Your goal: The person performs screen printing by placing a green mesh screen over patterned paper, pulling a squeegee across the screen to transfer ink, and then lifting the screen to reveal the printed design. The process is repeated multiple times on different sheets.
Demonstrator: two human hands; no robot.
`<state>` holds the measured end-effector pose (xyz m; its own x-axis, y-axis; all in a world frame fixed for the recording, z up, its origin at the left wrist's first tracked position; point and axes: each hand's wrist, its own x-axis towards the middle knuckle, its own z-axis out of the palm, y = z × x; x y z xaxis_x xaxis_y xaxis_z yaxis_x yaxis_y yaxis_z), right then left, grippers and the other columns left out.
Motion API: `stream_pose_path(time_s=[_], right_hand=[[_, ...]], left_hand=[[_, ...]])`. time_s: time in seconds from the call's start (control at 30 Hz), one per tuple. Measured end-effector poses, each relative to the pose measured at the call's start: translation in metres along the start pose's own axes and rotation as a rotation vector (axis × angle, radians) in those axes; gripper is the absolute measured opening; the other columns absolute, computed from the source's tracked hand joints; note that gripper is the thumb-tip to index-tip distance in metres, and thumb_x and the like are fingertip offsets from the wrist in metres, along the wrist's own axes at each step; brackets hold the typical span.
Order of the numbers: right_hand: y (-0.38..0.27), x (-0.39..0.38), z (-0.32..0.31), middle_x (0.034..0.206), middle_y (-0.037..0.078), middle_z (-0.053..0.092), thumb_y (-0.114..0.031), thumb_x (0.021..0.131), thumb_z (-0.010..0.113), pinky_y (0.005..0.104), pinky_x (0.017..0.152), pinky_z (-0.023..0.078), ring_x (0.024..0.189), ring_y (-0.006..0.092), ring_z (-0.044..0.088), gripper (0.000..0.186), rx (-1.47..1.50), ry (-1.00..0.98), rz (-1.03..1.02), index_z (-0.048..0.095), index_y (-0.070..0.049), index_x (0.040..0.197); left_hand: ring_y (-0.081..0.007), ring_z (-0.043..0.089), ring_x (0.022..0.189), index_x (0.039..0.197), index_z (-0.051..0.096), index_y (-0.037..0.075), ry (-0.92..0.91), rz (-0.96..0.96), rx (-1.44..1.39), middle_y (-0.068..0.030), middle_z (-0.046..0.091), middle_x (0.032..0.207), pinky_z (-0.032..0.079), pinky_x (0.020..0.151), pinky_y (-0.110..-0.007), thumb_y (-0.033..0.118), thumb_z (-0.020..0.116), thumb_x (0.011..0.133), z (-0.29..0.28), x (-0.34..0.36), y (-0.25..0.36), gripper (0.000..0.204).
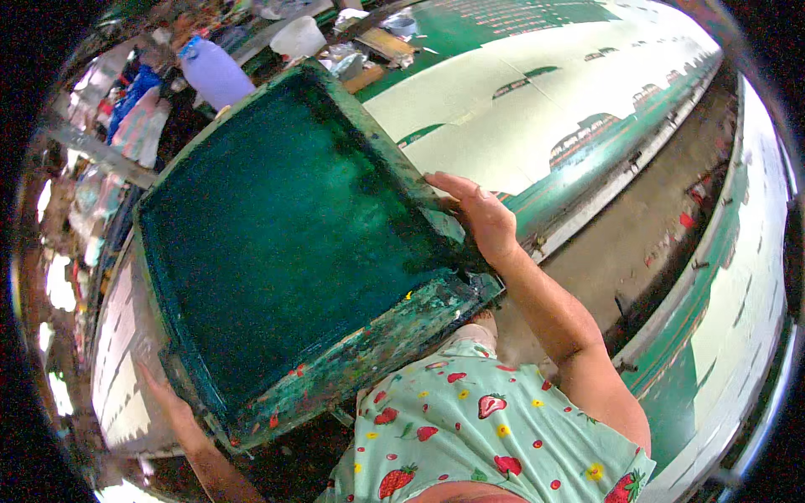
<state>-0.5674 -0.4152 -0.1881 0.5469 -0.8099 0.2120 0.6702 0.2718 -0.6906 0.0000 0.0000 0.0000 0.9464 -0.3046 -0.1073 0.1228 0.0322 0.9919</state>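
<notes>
Holding green framed screen | right hand half-closed on its edge | left hand closure unclear

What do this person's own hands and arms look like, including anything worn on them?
Both the left hand and the right hand are bare, with no glove or watch showing. Both forearms are uncovered. The light green top has red strawberries and small yellow flowers; its edge leaves much of the right upper arm bare.

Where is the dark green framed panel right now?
In the head view, the framed panel is left of centre, between the left hand and right hand.
</notes>
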Motion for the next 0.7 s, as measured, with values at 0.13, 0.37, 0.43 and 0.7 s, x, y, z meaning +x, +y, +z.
stream_pose_path(time_s=[0.13,0.37,0.43,0.7], right_hand=[[-0.078,0.007,-0.036,0.166,0.024,0.053,-0.047,0.108,0.043,0.0501,0.128,0.033,0.154,0.0382,0.048,0.072,-0.235,-0.096,-0.045,0.053,0.002,0.160],[-0.088,0.026,-0.023,0.169,0.025,0.049,-0.051,0.109,0.037,0.0549,0.132,0.026,0.160,0.0404,0.041,0.079,-0.255,-0.274,-0.192,0.046,0.004,0.164],[-0.110,0.026,-0.018,0.172,0.025,0.045,-0.052,0.110,0.036,0.0552,0.132,0.025,0.160,0.0401,0.040,0.080,-0.346,-0.289,-0.220,0.043,0.003,0.167],[-0.188,0.028,0.005,0.178,0.034,0.025,-0.055,0.113,0.038,0.0529,0.136,0.013,0.166,0.0435,0.025,0.086,-0.538,-0.357,-0.204,0.026,0.008,0.172]], left_hand=[[-0.0304,0.030,0.165,0.176,0.032,0.014,0.045,0.097,0.107,-0.0097,0.035,0.179,0.022,0.135,-0.050,0.076,0.048,0.106,-0.022,-0.029,-0.100,0.095],[-0.0355,0.052,0.148,0.174,0.032,0.007,0.034,-0.029,0.024,-0.0177,0.047,0.169,0.043,0.122,-0.051,0.079,0.057,0.100,-0.062,-0.048,-0.032,0.105],[-0.0331,0.060,0.138,0.163,0.046,0.001,0.027,0.089,0.030,-0.0176,0.060,0.156,0.045,0.120,-0.047,0.078,0.057,0.101,0.006,-0.071,-0.033,0.100],[-0.0263,0.070,0.111,0.117,0.079,-0.001,-0.101,-0.029,-0.223,-0.0129,0.081,0.116,0.051,0.105,-0.039,0.076,0.057,0.103,0.061,-0.092,-0.056,0.081]])
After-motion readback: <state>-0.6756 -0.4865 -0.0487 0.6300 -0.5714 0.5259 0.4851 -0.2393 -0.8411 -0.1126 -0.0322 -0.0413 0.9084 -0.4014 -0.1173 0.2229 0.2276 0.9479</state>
